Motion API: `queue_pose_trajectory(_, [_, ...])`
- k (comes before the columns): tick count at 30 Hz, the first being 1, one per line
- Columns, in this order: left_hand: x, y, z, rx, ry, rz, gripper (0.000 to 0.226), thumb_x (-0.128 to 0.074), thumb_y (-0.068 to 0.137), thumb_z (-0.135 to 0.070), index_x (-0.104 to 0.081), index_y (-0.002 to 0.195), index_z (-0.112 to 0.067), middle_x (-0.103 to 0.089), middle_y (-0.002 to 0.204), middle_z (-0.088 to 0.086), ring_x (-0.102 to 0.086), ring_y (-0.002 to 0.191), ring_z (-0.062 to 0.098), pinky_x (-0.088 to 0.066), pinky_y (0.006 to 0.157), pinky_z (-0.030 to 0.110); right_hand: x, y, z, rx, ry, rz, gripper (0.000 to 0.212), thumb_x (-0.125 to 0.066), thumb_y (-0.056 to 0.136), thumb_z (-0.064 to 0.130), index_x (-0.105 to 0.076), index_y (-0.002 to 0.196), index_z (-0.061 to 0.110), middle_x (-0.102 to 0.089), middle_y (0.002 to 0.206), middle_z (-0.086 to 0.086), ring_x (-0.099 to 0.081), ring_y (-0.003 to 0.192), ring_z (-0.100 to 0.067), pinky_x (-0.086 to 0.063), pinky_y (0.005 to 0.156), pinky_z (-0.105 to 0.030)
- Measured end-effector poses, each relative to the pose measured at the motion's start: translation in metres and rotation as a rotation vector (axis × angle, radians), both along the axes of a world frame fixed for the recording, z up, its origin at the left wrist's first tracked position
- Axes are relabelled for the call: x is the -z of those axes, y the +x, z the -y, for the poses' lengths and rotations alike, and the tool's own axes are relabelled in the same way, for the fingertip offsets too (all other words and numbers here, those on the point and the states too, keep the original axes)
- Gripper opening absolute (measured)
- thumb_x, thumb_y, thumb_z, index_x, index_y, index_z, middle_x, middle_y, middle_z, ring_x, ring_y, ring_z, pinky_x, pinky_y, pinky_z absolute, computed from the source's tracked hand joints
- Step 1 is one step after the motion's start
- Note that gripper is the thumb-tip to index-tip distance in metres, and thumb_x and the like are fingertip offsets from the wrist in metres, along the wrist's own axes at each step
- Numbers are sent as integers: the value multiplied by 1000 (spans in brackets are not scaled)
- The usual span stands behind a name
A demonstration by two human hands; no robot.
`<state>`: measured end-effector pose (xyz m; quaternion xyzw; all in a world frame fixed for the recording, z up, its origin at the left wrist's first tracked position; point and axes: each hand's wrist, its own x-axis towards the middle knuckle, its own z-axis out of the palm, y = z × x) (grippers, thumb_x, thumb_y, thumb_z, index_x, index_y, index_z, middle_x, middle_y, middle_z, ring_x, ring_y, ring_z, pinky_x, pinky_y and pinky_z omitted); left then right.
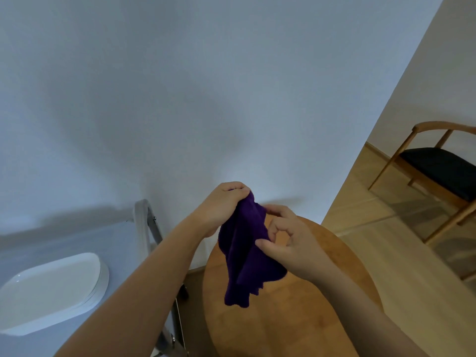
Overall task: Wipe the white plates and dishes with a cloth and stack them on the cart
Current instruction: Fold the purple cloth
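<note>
Purple cloth (pixel 247 251) hangs in mid-air above the round wooden counter (pixel 296 318), held between both hands and touching nothing below it. The left hand (pixel 221 204) grips the bunched top edge with curled fingers, which lets the rest of the fabric drape downward in loose folds. The right hand (pixel 286 240) pinches a side fold between thumb and fingers, a hold that suggests the cloth is being gathered or refolded into a usable wiping pad. No plate is in either hand, so wiping is judged to be between items or not yet begun. To the left, on the grey top surface of the cart (pixel 123 240), sits a stack of white plates (pixel 51 292); the upper piece is a shallow rounded dish lying flat on flatter plates beneath, a nesting that keeps the stack stable. Whether these pieces have been wiped cannot be told. The metal frame of the cart (pixel 144 222) rises just beside the counter edge, placing the stacking surface within easy reach. Farther right, well apart from the work area, a wooden chair (pixel 438 171) with a dark seat stands on the pale floor. A plain white wall (pixel 206 86) closes the background.
</note>
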<state>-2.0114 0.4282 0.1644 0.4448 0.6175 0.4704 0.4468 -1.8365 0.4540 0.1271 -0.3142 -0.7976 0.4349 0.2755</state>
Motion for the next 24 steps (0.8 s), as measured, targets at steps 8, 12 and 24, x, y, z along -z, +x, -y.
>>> queue_pose_trajectory(8, [10,4,-4,-148,-51,49,35,-44,91,-17,-39,56,-18,-39,47,-9,-38,42,4,-32,54,25,-9,5,-5,155,-178,179,21,-70,82,26,-51,91,28,-64,79,0,-63,68,-12,-48,52,-16])
queue_pose_trajectory(12, [8,0,-4,-127,-44,69,35,-43,92,-18,-37,57,-18,-36,51,-6,-34,45,8,-29,53,25,-16,11,-12,76,-108,212,9,-67,85,24,-60,79,23,-65,78,6,-64,71,-9,-54,62,-23])
queue_pose_trajectory(24, [3,1,-3,260,-99,60,30,-51,77,9,-44,62,-16,-46,55,-5,-43,54,10,-36,53,21,-31,2,-28,-98,-19,168,10,-71,80,18,-69,77,28,-64,90,13,-63,82,-5,-54,68,-19])
